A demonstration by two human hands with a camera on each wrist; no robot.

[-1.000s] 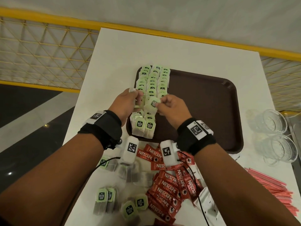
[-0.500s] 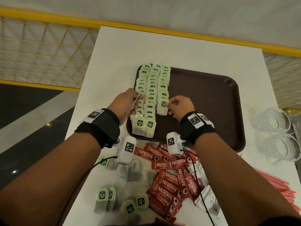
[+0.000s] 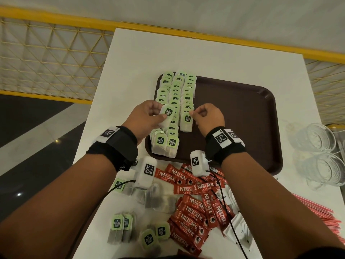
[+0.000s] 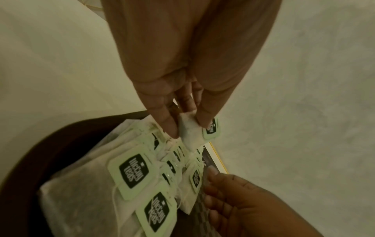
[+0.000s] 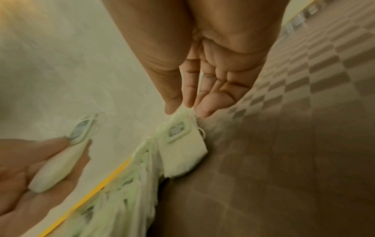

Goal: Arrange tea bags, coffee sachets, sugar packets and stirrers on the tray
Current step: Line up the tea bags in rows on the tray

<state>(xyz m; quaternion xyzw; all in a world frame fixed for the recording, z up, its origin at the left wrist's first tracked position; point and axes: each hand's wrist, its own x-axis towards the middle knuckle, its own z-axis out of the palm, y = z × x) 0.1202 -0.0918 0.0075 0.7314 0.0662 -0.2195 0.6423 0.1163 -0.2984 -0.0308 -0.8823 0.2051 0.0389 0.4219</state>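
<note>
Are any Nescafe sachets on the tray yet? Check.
No: the red Nescafe sachets all lie on the white table, off the brown tray, which holds only tea bags.

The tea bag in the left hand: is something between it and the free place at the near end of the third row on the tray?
Nothing visible blocks it. The left hand pinches the tea bag above the rows; the right hand pinches the top of the last tea bag of the third row, beside that place on the tray.

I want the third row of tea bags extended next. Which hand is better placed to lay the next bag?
Probably the left hand: it already holds a tea bag, while the right hand pinches the last placed bag.
</note>
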